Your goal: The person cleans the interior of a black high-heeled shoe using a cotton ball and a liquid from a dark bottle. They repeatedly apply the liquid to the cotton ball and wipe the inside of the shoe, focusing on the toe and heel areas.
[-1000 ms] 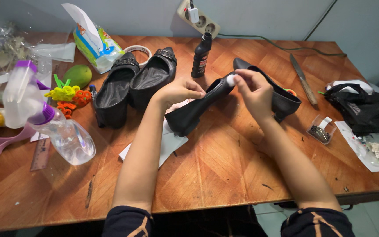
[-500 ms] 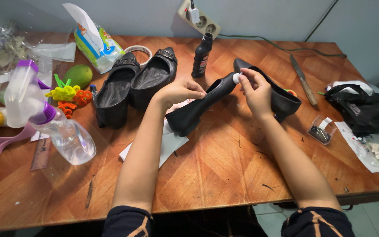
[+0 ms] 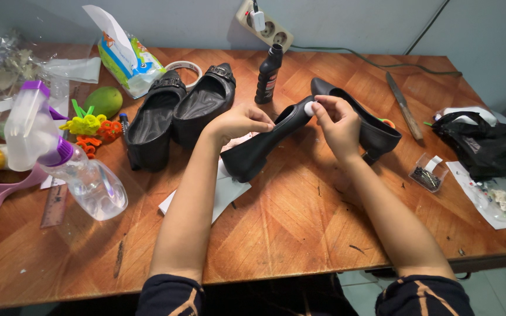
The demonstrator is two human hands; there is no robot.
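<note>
1. Two hands hold one black leather flat shoe (image 3: 265, 143) above the wooden bench (image 3: 300, 222), its long axis running lower-left to upper-right.
2. Left hand (image 3: 238, 122) fingers are curled around its middle.
3. Right hand (image 3: 338, 126) fingers pinch a small white pad (image 3: 309, 108) against the shoe's upper-right end.

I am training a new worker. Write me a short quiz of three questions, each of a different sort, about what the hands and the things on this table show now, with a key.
1. True or false: the left hand holds a black shoe.
2. What does the right hand press on that shoe? A) a knife B) a small white pad C) a ruler
3. Fill in: the pair of black shoes lies to the ____ of the dark bottle in the picture.

Key: 1 true; 2 B; 3 left.
</note>
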